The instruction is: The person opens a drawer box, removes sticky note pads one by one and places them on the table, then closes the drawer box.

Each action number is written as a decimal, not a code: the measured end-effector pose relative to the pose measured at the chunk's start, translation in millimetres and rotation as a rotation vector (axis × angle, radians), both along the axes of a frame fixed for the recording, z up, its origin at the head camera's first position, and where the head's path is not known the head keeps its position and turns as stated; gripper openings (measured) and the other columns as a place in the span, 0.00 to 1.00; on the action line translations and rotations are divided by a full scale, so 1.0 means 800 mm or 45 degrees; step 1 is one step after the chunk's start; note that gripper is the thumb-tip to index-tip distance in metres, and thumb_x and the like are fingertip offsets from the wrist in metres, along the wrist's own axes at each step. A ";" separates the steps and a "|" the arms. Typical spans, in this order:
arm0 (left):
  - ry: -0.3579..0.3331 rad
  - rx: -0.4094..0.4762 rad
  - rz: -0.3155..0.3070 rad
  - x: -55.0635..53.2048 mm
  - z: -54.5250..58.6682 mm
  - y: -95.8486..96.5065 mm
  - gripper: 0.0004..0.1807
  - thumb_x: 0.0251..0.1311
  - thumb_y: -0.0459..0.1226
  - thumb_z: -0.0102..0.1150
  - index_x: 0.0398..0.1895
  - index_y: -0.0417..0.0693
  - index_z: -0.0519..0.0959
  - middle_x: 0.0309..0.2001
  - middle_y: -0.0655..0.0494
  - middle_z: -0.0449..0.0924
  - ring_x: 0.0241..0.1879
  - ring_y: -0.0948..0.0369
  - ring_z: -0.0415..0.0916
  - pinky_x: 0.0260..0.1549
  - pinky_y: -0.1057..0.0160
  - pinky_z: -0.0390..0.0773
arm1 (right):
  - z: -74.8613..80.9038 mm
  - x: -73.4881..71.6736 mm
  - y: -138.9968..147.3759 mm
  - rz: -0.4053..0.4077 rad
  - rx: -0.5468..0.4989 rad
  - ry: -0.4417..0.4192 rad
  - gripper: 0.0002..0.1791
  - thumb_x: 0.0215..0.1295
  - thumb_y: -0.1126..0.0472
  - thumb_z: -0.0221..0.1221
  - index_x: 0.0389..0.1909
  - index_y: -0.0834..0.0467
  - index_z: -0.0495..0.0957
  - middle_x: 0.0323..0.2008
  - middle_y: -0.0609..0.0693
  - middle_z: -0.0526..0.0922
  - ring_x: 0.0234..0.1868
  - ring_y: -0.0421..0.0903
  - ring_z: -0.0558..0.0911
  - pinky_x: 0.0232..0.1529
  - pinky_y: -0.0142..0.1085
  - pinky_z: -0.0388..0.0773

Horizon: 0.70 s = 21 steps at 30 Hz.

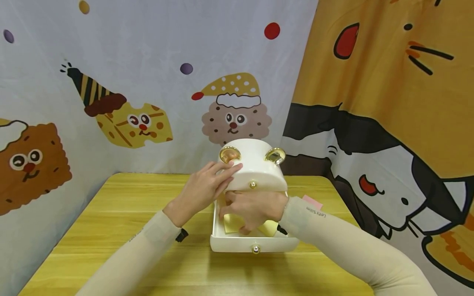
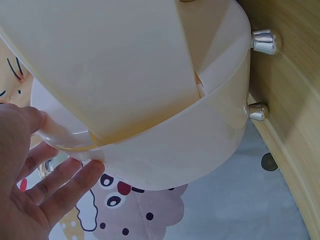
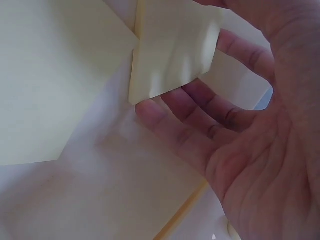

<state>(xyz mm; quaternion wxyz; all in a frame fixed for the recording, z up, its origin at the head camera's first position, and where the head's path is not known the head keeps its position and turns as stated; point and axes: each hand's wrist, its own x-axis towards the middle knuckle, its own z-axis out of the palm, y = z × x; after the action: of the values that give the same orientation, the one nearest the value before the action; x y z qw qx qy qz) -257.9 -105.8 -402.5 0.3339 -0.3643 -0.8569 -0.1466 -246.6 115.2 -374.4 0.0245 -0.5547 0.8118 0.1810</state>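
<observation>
A white box [image 1: 255,174] with gold bear-like ears stands on the table, its lower drawer [image 1: 231,245] pulled out toward me. My left hand [image 1: 201,187] rests on the box's upper left, near one ear, with its fingers extended. In the left wrist view, those fingertips touch the curved white edge. Reaching into the drawer, my right hand [image 1: 255,207] pinches a small pale-yellow sticky-note pad [image 3: 172,55]. Its fingers lie along the pad's lower edge, and the thumb is mostly out of frame. Another yellow paper piece [image 3: 50,90] lies beside the held pad.
A pink paper slip [image 1: 312,202] lies on the wood-grain table [image 1: 148,255], right of the box and behind my right forearm. A small knob [image 1: 253,185] sits on the upper front and another knob [image 1: 256,249] on the drawer. A cartoon-printed curtain [image 1: 148,41] hangs behind.
</observation>
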 end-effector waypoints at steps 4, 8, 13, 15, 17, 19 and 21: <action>0.002 0.003 -0.003 0.001 0.000 0.000 0.28 0.86 0.42 0.69 0.84 0.64 0.81 0.67 0.52 0.91 0.59 0.48 0.91 0.44 0.52 0.97 | 0.000 0.001 0.002 0.001 -0.024 -0.016 0.35 0.65 0.35 0.83 0.71 0.32 0.83 0.70 0.51 0.81 0.60 0.44 0.84 0.64 0.39 0.89; 0.016 0.013 -0.011 0.002 0.000 0.000 0.29 0.85 0.41 0.70 0.84 0.63 0.81 0.65 0.52 0.91 0.57 0.48 0.91 0.41 0.53 0.96 | -0.001 -0.001 0.004 0.009 -0.056 -0.044 0.35 0.65 0.37 0.83 0.70 0.35 0.83 0.71 0.51 0.81 0.62 0.45 0.85 0.65 0.39 0.88; 0.021 0.017 -0.013 0.002 0.002 0.001 0.28 0.85 0.41 0.70 0.84 0.64 0.81 0.65 0.52 0.92 0.57 0.48 0.91 0.40 0.53 0.96 | -0.001 -0.003 0.005 0.026 -0.099 -0.069 0.35 0.65 0.38 0.83 0.69 0.40 0.83 0.71 0.51 0.81 0.61 0.45 0.84 0.63 0.36 0.88; 0.023 0.014 -0.011 0.002 0.002 0.001 0.28 0.85 0.41 0.70 0.84 0.64 0.81 0.65 0.52 0.92 0.57 0.48 0.91 0.40 0.52 0.96 | -0.002 -0.004 0.006 0.036 -0.106 -0.054 0.35 0.65 0.36 0.83 0.68 0.41 0.82 0.70 0.51 0.82 0.60 0.45 0.84 0.62 0.36 0.87; 0.025 0.012 -0.011 0.001 0.002 0.001 0.28 0.85 0.41 0.70 0.84 0.64 0.81 0.65 0.52 0.92 0.57 0.48 0.91 0.40 0.52 0.96 | -0.003 -0.004 0.007 0.042 -0.109 -0.046 0.35 0.65 0.34 0.83 0.68 0.41 0.82 0.69 0.50 0.82 0.60 0.44 0.84 0.62 0.36 0.87; 0.026 0.011 -0.011 0.001 0.001 0.001 0.28 0.85 0.41 0.70 0.84 0.63 0.81 0.65 0.52 0.92 0.57 0.48 0.91 0.40 0.52 0.96 | -0.003 -0.003 0.007 0.046 -0.113 -0.037 0.35 0.65 0.33 0.82 0.67 0.41 0.83 0.69 0.50 0.82 0.60 0.45 0.85 0.62 0.36 0.87; 0.029 0.014 -0.013 0.000 0.001 0.001 0.28 0.85 0.41 0.70 0.84 0.63 0.81 0.65 0.51 0.92 0.57 0.48 0.91 0.39 0.52 0.96 | -0.004 -0.003 0.007 0.046 -0.118 -0.051 0.35 0.65 0.33 0.83 0.67 0.42 0.83 0.70 0.51 0.82 0.61 0.45 0.85 0.63 0.36 0.87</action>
<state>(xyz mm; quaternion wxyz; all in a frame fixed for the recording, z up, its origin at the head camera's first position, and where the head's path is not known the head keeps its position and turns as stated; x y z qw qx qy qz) -257.9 -104.8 -401.8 0.3450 -0.3687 -0.8502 -0.1489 -249.1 121.1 -377.4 0.0117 -0.5732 0.8086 0.1326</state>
